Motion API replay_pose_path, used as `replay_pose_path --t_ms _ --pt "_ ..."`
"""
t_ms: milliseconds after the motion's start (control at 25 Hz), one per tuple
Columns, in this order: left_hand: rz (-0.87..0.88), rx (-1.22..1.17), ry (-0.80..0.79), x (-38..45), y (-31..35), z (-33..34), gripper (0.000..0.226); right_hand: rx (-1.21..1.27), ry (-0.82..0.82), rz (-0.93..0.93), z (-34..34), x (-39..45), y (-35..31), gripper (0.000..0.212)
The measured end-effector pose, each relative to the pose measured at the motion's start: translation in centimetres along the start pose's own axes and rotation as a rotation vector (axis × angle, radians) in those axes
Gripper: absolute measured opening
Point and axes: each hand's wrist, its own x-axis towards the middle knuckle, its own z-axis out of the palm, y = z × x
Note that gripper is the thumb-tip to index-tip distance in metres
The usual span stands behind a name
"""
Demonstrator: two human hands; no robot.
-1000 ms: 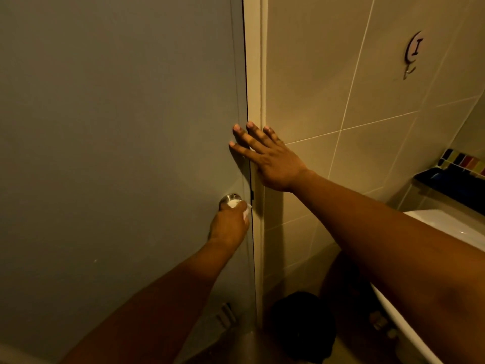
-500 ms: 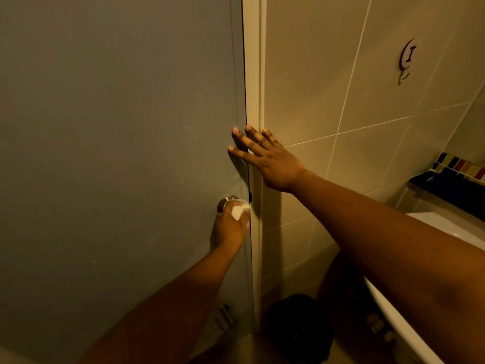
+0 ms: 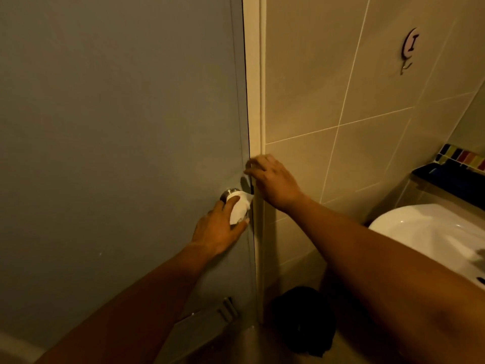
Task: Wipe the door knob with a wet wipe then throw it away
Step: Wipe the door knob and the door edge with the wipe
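Observation:
A round metal door knob sticks out of the grey door near its right edge. My left hand presses a crumpled white wet wipe against the knob, covering most of it. My right hand hovers just above and right of the knob, at the door's edge and the cream frame, with its fingers loosely curled and nothing in them.
A tiled wall with a small hook runs to the right. A white sink stands at the right, with a dark shelf behind it. A black bin sits on the floor by the frame.
My right hand has lifted off the door frame and dropped lower, towards the knob. My left hand has shifted around the knob, so more of the wipe shows.

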Motion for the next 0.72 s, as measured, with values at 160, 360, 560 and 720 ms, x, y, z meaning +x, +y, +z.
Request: replay_pose_path --t_ms 160,360,560,720 --pt "-0.018 -0.215 0.037 0.3 -1.2 -0.4 0.051 0.663 -0.138 0.459 3.4 -2.4 -3.3 0.027" --pt "-0.020 -0.184 0.096 0.7 -1.5 -1.1 0.049 1.111 -0.160 0.759 4.9 -3.8 -4.4 0.042" --pt "0.063 -0.126 0.050 0.9 -1.6 -1.4 0.057 0.971 -0.120 0.665 5.2 -4.5 -4.7 0.045" --pt "-0.064 -0.390 0.114 0.6 -1.5 -0.2 0.053 0.522 -0.190 0.253 4.0 -4.1 -4.5 0.042"
